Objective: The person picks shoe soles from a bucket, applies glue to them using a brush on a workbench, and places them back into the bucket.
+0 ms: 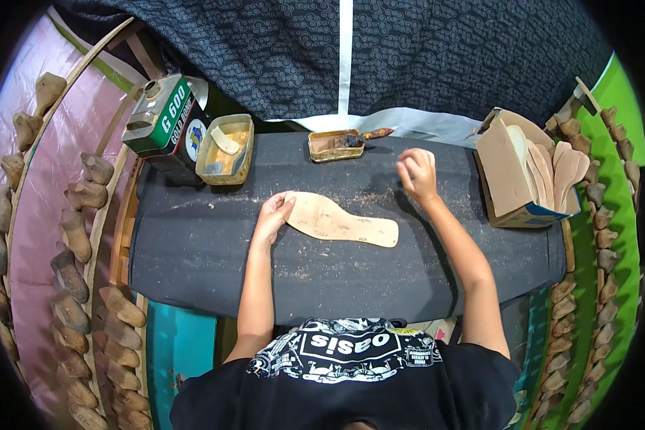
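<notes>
Tan insole (340, 220) lies flat on the dark work surface (193, 251), near centre, toe end left. Left hand (272, 215) rests on its toe end, fingers curled together over the edge. Right hand (417, 174) hovers farther right, apart from the insole, fingertips bunched; whether they pinch anything, cannot tell. Far side: open glue tin (226, 148), small flat tin with brush (335, 145). Right: cardboard box of insoles (505, 179). Wooden shoe lasts (75, 236) racked left
</notes>
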A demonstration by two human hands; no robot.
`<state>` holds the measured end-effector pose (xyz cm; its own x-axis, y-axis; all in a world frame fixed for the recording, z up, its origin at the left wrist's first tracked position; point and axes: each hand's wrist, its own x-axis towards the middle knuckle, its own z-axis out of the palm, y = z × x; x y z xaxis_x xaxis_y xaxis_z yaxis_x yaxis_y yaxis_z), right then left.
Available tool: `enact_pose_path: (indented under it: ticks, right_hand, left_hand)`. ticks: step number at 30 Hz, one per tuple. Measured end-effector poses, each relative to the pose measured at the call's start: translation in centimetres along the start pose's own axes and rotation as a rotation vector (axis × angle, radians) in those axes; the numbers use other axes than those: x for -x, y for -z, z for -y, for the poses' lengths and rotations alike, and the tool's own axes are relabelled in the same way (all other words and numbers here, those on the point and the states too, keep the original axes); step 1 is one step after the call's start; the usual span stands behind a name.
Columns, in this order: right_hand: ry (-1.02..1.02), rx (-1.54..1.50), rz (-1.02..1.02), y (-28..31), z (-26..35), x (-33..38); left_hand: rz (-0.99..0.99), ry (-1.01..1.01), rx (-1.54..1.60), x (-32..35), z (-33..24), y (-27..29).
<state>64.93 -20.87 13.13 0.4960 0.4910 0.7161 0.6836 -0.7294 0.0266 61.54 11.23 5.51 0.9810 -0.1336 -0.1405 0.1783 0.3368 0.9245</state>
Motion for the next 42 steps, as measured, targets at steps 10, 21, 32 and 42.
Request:
enact_pose_path:
  ticks: [10,21,32,42]
  right_hand:
    - [-1.099,-1.139,-0.430,-8.9,-2.4,-2.2]
    - [-0.890,-1.043,-0.294,-10.4,-0.7,-7.4]
    - [-0.688,-0.745,-0.061,-11.1,1.3,-12.2]
    - [-0.706,-0.638,-0.068,-9.9,-2.9,-10.2]
  left_hand:
    - [-0.036,-0.053,-0.173,0.0,0.1,-0.1]
    - [0.058,0.087,-0.048,-0.1,-0.4,0.7]
    - [0.014,0.094,-0.020,0.4,-1.1,0.4]
    - [0.030,0.109,0.001,0.3,-1.0,0.6]
